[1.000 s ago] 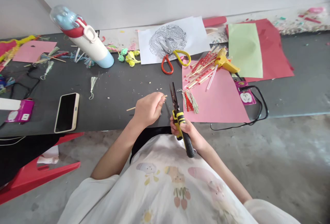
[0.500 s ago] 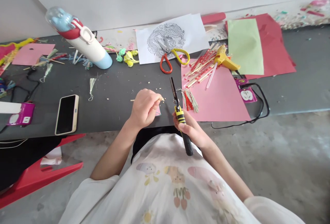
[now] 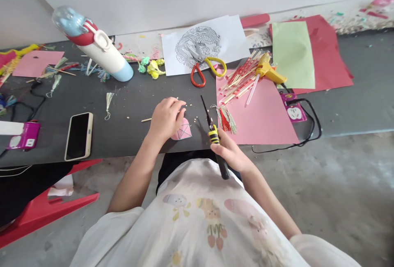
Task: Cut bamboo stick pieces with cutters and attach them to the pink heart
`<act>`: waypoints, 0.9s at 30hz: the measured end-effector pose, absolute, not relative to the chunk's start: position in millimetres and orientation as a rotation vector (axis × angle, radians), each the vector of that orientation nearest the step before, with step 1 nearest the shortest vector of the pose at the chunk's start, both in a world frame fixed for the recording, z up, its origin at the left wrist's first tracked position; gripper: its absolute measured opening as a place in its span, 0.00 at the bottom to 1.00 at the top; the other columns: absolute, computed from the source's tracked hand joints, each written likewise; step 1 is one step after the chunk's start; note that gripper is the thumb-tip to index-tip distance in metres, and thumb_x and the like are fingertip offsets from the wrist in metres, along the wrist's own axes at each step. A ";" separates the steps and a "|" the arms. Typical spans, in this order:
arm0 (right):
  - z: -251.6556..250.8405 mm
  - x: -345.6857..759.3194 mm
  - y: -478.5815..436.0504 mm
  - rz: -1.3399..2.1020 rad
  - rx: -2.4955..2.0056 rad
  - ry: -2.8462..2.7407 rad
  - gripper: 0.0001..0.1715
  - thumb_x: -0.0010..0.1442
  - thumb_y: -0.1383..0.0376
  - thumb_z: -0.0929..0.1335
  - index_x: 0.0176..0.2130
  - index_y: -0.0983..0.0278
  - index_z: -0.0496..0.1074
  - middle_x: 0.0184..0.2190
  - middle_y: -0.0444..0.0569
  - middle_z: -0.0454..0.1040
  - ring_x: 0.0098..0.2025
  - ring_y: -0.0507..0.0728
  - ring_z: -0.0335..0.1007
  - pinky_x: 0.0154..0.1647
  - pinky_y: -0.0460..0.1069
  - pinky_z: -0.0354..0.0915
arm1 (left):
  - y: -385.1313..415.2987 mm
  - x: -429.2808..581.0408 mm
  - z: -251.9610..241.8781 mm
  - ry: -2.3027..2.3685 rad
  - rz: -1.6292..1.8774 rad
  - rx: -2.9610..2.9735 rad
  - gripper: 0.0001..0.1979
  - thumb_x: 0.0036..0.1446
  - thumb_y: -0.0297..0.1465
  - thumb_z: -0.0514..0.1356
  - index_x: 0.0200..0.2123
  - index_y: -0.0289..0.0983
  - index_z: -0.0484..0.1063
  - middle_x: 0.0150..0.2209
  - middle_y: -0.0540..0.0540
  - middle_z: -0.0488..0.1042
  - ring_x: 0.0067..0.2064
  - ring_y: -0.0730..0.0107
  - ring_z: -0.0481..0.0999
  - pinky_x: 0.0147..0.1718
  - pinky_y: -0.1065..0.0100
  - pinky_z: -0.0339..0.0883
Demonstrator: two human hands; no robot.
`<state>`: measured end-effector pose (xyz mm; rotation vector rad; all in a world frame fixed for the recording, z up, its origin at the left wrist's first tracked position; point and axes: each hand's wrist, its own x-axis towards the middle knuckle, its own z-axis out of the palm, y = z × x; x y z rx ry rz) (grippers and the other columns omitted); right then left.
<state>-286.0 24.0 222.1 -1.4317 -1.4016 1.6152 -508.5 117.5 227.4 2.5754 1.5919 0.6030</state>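
Observation:
My left hand [image 3: 166,119] hovers low over the grey table, thumb and index finger apart. Behind it a thin wooden stick [image 3: 146,120] pokes out to the left; whether other fingers touch it is hidden. Partly under the hand lies a small pink card piece [image 3: 184,130] with dark drawn lines. Tiny pale crumbs [image 3: 195,118] are scattered just right of it. My right hand [image 3: 229,152] is closed round yellow-and-black-handled pliers [image 3: 214,138], seen nearly edge-on, their dark narrow jaws pointing away from me.
Scissors [image 3: 200,64] lie on a dragon drawing [image 3: 172,53]. A pink sheet [image 3: 264,123] bears red-and-pale sticks [image 3: 240,78], tassels [image 3: 227,119] and a yellow glue gun [image 3: 269,72]. Leftward are a phone [image 3: 79,136], a bottle [image 3: 101,53] and a purple socket block [image 3: 29,135].
My left hand has shifted left and its pinch has loosened, uncovering more of the pink card. The stick's end has moved left too. The pliers have turned slightly in my right hand.

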 end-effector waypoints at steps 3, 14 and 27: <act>234.8 -288.3 21.3 1.320 -1.711 -1.703 0.25 0.54 0.48 0.68 0.42 0.61 0.60 0.30 0.43 0.68 0.30 0.55 0.64 0.31 0.50 0.60 | 115.2 -513.3 252.5 1.541 1.037 2.461 0.10 0.65 0.28 0.53 0.44 0.38 0.74 0.40 0.44 0.75 0.41 0.66 0.73 0.45 0.64 0.67; 245.3 -300.5 19.5 0.201 -1.962 -2.158 0.26 0.54 0.50 0.67 0.45 0.66 0.65 0.32 0.53 0.72 0.34 0.63 0.69 0.33 0.53 0.60 | 95.5 -491.8 285.9 1.467 0.684 2.615 0.06 0.59 0.31 0.62 0.31 0.38 0.78 0.30 0.47 0.74 0.37 0.63 0.70 0.39 0.62 0.66; 246.9 -308.0 22.7 0.198 -2.037 -2.223 0.29 0.55 0.52 0.68 0.48 0.68 0.64 0.36 0.56 0.70 0.38 0.64 0.68 0.37 0.54 0.60 | 87.9 -471.2 276.6 1.706 0.441 2.622 0.08 0.59 0.29 0.61 0.26 0.37 0.76 0.28 0.45 0.73 0.35 0.60 0.71 0.30 0.62 0.61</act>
